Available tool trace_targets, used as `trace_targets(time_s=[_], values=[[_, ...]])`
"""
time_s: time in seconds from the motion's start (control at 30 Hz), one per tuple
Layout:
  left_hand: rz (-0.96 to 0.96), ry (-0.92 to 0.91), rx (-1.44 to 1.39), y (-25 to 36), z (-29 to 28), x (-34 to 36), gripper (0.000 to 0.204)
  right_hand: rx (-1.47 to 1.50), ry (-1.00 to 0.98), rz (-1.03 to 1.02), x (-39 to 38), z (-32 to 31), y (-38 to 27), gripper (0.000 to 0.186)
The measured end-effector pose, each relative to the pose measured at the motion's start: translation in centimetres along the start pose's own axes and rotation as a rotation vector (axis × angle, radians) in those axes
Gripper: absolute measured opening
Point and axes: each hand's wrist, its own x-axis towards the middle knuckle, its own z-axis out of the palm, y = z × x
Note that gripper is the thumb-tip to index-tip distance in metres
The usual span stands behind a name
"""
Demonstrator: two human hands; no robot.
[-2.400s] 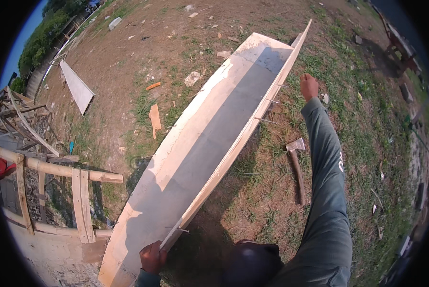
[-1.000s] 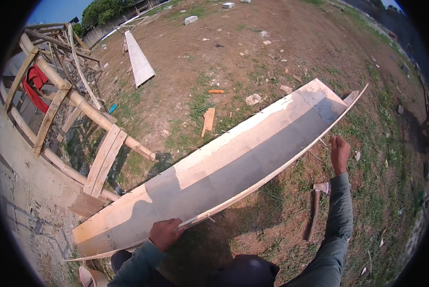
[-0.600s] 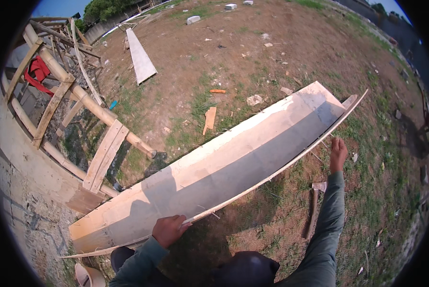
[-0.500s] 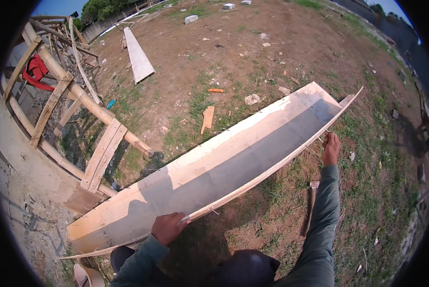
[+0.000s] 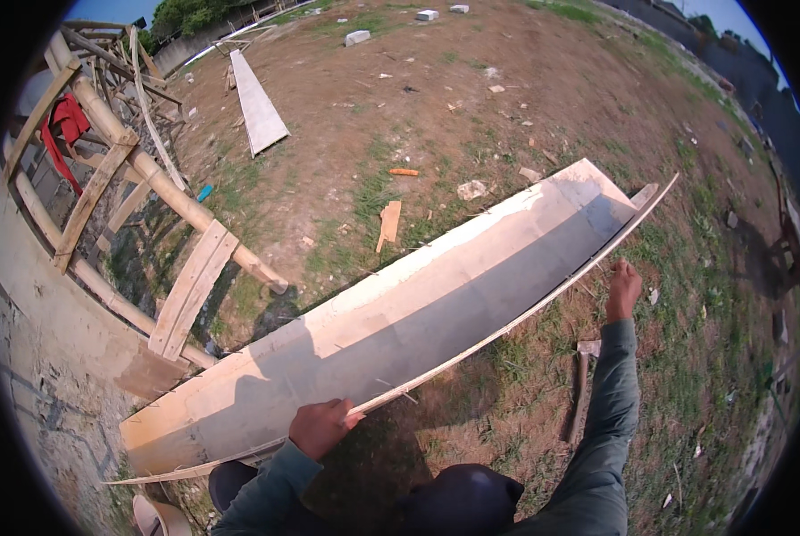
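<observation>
A long, pale plywood trough (image 5: 418, 286) lies diagonally before me, half shaded, with nails poking through its sides; its near side strip bows outward. My left hand (image 5: 321, 424) is closed on the near edge strip (image 5: 454, 355), low in the middle of the view. My right hand (image 5: 622, 290), at the right, is held just outside that strip below a protruding nail, fingers curled; what they hold, if anything, I cannot make out. An axe (image 5: 579, 384) lies on the ground beside my right forearm, its head partly behind the sleeve.
A bamboo-and-timber frame (image 5: 163, 192) with red cloth (image 5: 63, 134) stands left on a concrete slab (image 5: 43, 339). A white plank (image 5: 255, 103), wood scraps (image 5: 389, 223) and blocks (image 5: 357, 37) lie on the dirt. A pale bucket (image 5: 159, 516) sits at lower left.
The view has swung round, so the trough lies flatter across it. My left hand has shifted along the near edge. My right hand moved toward a nail, then dropped slightly away. The near strip bows.
</observation>
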Motion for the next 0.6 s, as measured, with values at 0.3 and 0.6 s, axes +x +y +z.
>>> trace_targets(time_s=[0.3,0.6], values=[[-0.011,0.005,-0.035,0.3,0.2,0.0,0.027,0.279,-0.198,0.057,0.0,-0.6,2.5,0.037],[-0.024,-0.044,-0.046,-0.1,-0.8,0.9,0.022,0.467,0.183,0.527,-0.9,-8.0,15.5,0.030]])
